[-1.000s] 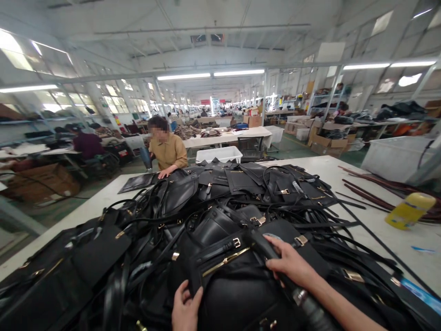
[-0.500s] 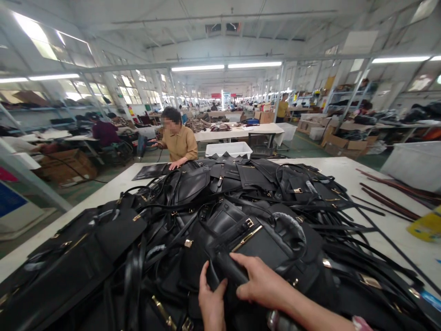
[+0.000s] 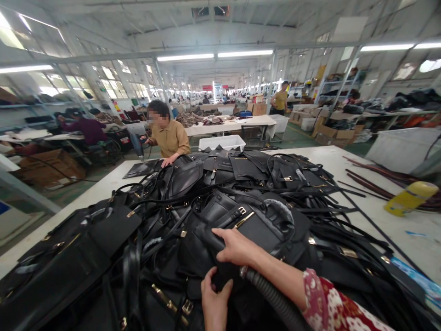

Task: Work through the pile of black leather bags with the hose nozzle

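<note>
A black leather bag (image 3: 272,237) with a gold zip and buckle lies on the heap in front of me. My right hand (image 3: 237,247), reaching in from the right, is closed on a fold of its leather, thumb below and fingers above. Just under it, my left hand (image 3: 216,296) curls its fingers and thumb around the bag's near edge. Beneath my right forearm runs a grey ribbed hose (image 3: 274,296), its metal end by the wrist; what it touches is hidden. A clear-wrapped handle (image 3: 284,214) arches over the bag's right side.
More black bags (image 3: 79,257) with tangled straps cover the white table (image 3: 330,154). A yellow bottle (image 3: 409,198) and brown strips (image 3: 367,184) lie at the right. Across the table, a person in a tan shirt (image 3: 170,138) rests a hand on black pieces. A white bin (image 3: 222,143) stands behind.
The view has shifted, showing more of the right forearm, its patterned sleeve and the hose. My right hand has moved slightly left over the bag; the left hand's fingers have curled in more.
</note>
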{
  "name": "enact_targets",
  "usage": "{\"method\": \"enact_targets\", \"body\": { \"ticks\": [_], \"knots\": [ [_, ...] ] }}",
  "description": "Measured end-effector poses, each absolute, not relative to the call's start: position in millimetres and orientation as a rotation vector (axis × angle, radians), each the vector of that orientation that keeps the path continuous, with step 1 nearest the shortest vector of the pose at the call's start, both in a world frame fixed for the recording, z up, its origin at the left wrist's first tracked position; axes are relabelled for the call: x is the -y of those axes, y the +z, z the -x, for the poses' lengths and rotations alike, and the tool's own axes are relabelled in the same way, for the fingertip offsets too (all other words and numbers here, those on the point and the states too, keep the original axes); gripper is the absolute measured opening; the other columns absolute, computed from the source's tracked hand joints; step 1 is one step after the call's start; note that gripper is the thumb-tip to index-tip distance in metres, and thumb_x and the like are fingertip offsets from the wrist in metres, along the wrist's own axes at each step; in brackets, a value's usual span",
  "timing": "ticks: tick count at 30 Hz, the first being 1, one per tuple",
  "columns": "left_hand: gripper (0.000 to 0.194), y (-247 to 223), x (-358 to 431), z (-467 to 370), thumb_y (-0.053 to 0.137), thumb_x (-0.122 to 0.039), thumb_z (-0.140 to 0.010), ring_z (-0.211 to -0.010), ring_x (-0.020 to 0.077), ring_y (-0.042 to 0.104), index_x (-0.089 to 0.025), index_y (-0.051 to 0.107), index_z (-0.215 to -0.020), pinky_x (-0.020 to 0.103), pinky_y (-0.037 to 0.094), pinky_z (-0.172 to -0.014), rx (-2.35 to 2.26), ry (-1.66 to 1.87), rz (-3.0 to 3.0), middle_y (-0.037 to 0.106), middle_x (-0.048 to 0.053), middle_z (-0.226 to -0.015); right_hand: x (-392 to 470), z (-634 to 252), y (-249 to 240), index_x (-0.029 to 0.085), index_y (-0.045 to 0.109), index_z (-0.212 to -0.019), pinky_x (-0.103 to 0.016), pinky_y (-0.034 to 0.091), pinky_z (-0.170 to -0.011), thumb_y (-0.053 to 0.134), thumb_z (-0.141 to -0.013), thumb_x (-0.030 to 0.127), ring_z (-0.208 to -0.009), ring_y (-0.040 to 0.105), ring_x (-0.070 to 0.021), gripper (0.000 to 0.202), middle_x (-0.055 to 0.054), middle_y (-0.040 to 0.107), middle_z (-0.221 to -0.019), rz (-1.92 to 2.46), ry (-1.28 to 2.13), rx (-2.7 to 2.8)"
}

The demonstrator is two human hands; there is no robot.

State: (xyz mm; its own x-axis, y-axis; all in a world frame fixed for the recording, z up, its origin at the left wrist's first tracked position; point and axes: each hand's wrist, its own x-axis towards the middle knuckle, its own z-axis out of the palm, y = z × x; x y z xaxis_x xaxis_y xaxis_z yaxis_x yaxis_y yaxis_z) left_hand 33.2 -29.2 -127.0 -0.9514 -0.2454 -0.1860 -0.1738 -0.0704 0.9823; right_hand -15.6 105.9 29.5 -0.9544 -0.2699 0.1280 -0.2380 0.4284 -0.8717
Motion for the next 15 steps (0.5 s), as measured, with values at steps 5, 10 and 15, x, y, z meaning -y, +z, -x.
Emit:
{"method": "enact_targets", "body": {
  "ticks": [5, 10, 15],
  "knots": [
    [0.038, -126.8, 14.0, -60.9, 0.073, -0.046, -0.047, -0.055, 0.0162, 0.058, -0.014, 0.061, -0.062, 0.025, 0.046, -0.054, 2.285, -2.392, -0.408, 0.062, 0.002, -0.054, -138.5, -7.9, 49.2, 0.023, 0.029, -0.134, -0.028, 0.045, -0.081, 0.058, -0.067, 0.015, -0.093, 0.057, -0.0183, 0.074, -0.001, 0.056, -0.119, 0.329, -1.841, -2.612],
    [0.040, -107.2, 15.4, -56.3, 0.066, -0.054, -0.055, -0.035, 0.0073, 0.041, -0.016, 0.052, -0.055, 0.019, 0.035, -0.039, 2.353, -2.590, -0.500, 0.044, -0.007, -0.037, -189.5, -84.9, 50.5, 0.026, 0.034, -0.132, -0.014, 0.042, -0.045, 0.056, -0.059, 0.004, -0.058, 0.058, -0.0085, 0.080, 0.004, 0.065, -0.102, 0.320, -1.856, -2.375],
    [0.041, -99.8, 14.9, -57.8, 0.067, -0.053, -0.055, -0.039, 0.0093, 0.048, -0.014, 0.056, -0.062, 0.020, 0.038, -0.040, 2.373, -2.630, -0.578, 0.055, -0.001, -0.044, -199.2, -154.1, 17.3, 0.029, 0.048, -0.123, -0.022, 0.045, -0.084, 0.067, -0.061, 0.014, -0.100, 0.058, -0.0197, 0.066, 0.002, 0.064, -0.112, 0.171, -1.758, -2.180]
  ]
}}
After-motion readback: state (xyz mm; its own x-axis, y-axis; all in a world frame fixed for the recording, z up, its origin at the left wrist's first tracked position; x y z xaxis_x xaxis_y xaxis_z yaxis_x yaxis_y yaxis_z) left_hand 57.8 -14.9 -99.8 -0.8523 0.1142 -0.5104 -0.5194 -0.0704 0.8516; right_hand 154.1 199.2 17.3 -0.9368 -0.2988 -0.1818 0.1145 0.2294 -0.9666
